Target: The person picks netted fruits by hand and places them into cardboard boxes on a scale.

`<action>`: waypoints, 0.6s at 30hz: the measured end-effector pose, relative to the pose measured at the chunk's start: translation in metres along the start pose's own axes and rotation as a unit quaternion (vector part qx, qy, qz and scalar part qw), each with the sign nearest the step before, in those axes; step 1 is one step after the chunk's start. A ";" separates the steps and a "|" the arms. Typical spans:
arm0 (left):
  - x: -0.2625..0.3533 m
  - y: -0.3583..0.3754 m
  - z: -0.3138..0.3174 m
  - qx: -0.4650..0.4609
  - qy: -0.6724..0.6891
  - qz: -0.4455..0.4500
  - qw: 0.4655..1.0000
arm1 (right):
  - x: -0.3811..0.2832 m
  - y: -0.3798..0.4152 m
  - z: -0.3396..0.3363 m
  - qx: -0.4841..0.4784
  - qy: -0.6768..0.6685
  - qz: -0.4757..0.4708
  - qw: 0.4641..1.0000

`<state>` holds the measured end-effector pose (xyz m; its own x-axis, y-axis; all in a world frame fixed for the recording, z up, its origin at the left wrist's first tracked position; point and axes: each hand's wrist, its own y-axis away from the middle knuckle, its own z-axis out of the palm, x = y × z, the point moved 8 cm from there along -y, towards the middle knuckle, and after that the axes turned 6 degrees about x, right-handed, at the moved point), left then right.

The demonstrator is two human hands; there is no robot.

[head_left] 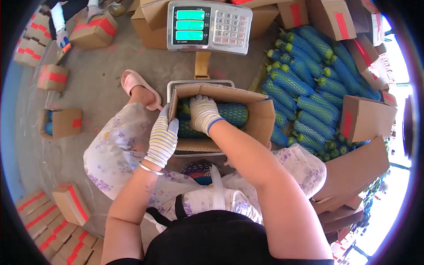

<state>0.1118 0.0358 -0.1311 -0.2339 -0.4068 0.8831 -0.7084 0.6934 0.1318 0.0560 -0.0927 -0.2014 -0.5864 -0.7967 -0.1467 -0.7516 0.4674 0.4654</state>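
An open cardboard box [260, 115] sits on the platform of a scale, holding long green gourds [234, 114] in blue mesh sleeves. My right hand [203, 114], in a striped knit glove, reaches inside with its fingers bent down over a gourd at the left end; the fingertips are partly hidden. My left hand [163, 137], gloved the same way, holds the box's left wall, fingers along the outside and thumb at the rim. Behind the box, the scale's display [190, 25] is lit green, its digits too blurred to read.
A large pile of mesh-sleeved gourds [304, 84] lies to the right, with cardboard boxes [369, 117] around it. Taped boxes [57, 229] are stacked at lower left. Another person's gloved hand [62, 38] holds an orange-and-blue tool at upper left, near a taped box [95, 32].
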 end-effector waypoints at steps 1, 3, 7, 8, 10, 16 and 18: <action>-0.002 0.000 0.003 0.001 0.000 0.005 1.000 | 0.002 0.001 0.000 0.023 0.027 -0.019 0.999; -0.006 -0.003 0.006 0.003 -0.006 0.003 1.000 | 0.003 0.000 -0.001 0.049 0.057 -0.035 0.997; -0.008 -0.004 0.010 0.004 0.004 0.013 1.000 | 0.002 -0.012 0.012 0.038 0.086 -0.026 0.995; -0.011 -0.004 0.011 0.006 0.019 0.012 1.000 | 0.003 -0.013 0.016 -0.004 0.058 0.001 0.998; -0.012 -0.001 0.012 0.006 0.036 0.011 0.999 | 0.009 -0.012 0.018 -0.048 0.032 0.030 0.998; -0.007 0.000 0.014 0.019 0.043 0.081 0.996 | 0.023 -0.017 0.013 0.022 -0.009 -0.029 0.999; -0.004 0.000 0.010 0.012 0.008 0.081 0.997 | 0.016 -0.010 0.005 -0.019 -0.005 -0.029 0.999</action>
<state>0.1062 0.0320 -0.1393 -0.3351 -0.2815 0.8992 -0.6778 0.7349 -0.0225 0.0528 -0.1086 -0.2125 -0.5453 -0.8180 -0.1831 -0.7726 0.4056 0.4885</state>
